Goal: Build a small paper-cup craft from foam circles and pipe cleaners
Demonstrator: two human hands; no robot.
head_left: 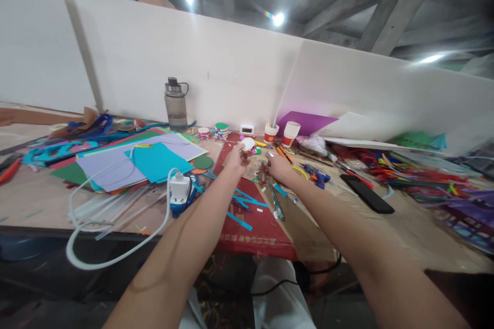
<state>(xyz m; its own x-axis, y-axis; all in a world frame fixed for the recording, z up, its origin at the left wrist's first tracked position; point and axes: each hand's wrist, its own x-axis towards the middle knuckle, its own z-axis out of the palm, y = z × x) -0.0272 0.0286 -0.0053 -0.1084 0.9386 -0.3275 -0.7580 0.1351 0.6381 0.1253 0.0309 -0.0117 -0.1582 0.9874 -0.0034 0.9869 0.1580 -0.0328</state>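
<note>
Left hand [236,158]: we see it raised just above the tabletop [34,200], fingers clamped on a small white rounded object [247,144] (smooth, egg-like; material unclear).
Right hand [278,165]: low over the tabletop, just right of the left hand, fingers curled on a thin stick-like thing; too small for us to tell what it is.
White object, position: mid-tabletop, in front of two paper cups [281,133], held above a red printed sheet [254,221].
Red sheet: flat, matte, gold lettering at its near edge; thin blue paper strips [241,205] scattered on it, a pen [276,204] lying beside them.
Paper stack [139,162]: left of the hands, flat sheets in lilac, teal and green, overlapping, edges fanned.
Charger [179,187]: white boxy plug sitting on a blue base, with a thick white cable looping off the tabletop edge.
Bottle [175,104]: grey translucent plastic, upright against the white partition [216,72].
Glue gun [316,175]: blue, lying right of the right hand.
Phone [367,193]: black, glossy slab, flat, further right.
Far right: a tangle of coloured sticks [417,175] (fuzzy-looking, many hues).
</note>
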